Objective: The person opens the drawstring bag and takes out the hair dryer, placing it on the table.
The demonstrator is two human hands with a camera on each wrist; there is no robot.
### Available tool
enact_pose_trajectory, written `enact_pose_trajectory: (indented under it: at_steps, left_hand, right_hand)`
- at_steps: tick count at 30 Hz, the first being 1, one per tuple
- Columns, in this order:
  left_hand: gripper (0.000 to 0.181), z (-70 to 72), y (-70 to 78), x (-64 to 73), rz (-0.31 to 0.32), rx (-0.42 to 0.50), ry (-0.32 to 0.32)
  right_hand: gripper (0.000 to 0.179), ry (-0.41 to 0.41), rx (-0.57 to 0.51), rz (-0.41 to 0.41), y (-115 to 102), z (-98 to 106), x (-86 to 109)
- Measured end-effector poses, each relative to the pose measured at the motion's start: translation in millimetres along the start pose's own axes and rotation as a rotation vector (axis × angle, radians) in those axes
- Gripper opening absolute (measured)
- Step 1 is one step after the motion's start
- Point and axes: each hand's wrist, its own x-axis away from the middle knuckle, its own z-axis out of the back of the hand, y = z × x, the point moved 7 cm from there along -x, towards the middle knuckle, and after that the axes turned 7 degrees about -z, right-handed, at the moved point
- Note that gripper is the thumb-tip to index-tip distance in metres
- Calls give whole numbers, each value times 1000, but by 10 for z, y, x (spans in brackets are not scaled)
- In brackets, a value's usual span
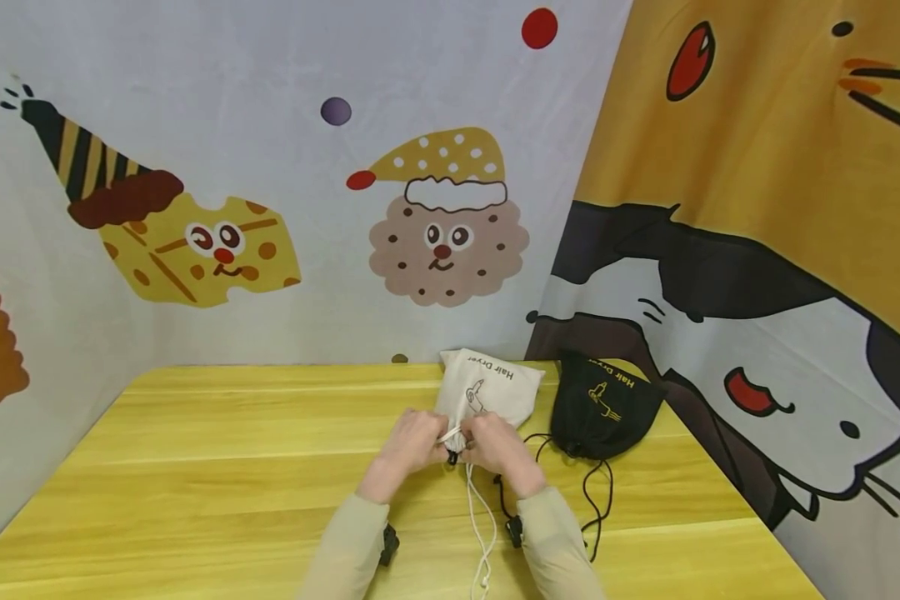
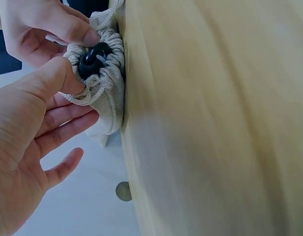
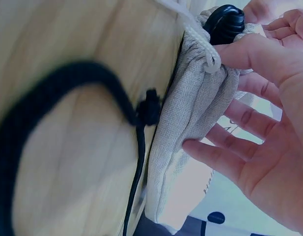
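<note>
"What's on that big wooden table (image 1: 232,467)?"

"A white drawstring bag (image 1: 513,404), near the far edge toward one o'clock, and a black bag (image 1: 607,433) beside it at three o'clock."

"And the hands?"

"Both partly curled at the white bag's mouth, on its seven o'clock side: left hand (image 1: 414,440) and right hand (image 1: 497,443) each pinch the rim between thumb and fingers. A white cord (image 3: 201,39) trails toward six o'clock, and a glossy black object (image 2: 87,65) shows in the opening."
</note>
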Motion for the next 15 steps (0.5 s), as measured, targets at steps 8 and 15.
enact_pose_trajectory:
  at_steps: [8,15]
  left_hand:
    - [21,69,-116,170,56,26,-9]
    - [26,138,-215,303,108,51,-7]
  right_hand:
    - [23,19,12,107,-220,-41,-47]
    - [23,16,24,206,-390,-97,-93]
